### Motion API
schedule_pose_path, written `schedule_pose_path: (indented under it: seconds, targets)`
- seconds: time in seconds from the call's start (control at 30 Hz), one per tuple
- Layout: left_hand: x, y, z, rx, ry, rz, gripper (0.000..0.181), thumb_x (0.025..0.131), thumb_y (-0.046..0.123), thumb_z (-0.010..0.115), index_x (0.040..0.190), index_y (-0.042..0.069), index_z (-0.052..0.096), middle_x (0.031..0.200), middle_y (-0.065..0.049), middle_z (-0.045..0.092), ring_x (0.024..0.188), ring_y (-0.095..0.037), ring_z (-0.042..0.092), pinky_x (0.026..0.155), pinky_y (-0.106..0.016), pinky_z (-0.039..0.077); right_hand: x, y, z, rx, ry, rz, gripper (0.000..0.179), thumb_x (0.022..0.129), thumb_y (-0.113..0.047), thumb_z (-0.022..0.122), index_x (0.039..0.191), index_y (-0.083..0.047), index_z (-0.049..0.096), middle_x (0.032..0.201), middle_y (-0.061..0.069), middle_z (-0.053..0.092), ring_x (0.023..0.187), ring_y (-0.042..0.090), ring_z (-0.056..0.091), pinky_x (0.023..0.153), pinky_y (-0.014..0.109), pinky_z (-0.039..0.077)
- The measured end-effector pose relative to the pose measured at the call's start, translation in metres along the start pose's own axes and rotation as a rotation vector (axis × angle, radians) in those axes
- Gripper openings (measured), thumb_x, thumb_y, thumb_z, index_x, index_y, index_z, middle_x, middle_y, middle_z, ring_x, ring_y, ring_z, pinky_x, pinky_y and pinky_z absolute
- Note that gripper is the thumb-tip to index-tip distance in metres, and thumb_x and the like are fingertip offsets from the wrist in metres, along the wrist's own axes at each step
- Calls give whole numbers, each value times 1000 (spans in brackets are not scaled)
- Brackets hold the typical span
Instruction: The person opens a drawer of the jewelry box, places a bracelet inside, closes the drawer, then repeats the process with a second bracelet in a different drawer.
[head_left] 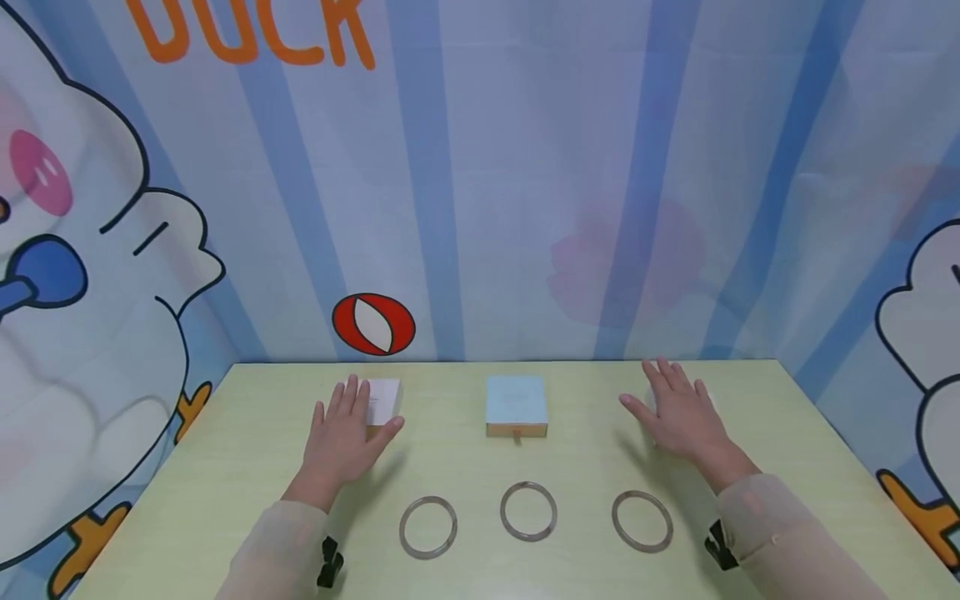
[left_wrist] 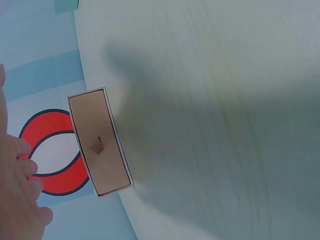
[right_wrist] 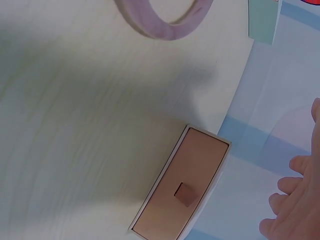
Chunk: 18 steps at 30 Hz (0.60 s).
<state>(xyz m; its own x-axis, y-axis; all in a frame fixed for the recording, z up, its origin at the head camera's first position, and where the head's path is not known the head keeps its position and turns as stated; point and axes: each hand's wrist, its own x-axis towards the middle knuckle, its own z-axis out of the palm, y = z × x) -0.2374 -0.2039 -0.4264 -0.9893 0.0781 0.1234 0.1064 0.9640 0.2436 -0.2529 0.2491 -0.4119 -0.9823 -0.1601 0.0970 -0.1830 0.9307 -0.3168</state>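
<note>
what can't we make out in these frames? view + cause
Right box, head view: mostly hidden behind the right hand.
Left box, head view: partly covered by the left hand; lettering too small to read.
Ring, right wrist view: cut off by the top edge.
Inside of the blue box, head view: hidden by its closed exterior.
</note>
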Motion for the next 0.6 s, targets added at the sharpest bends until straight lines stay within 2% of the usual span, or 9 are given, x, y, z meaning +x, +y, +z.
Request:
schedule_pose_path:
  seconds: [0.6]
  targets:
    - [-1,-2,2,-10,-20,-14,89,91,59,44,149,-2,18,156,-24,14,143,-44,12,113,-65,10,-3,-10,7,13,-1,-14,85,94,-62,35,150,0,15,156,26,10,143,44,7,113,64,5]
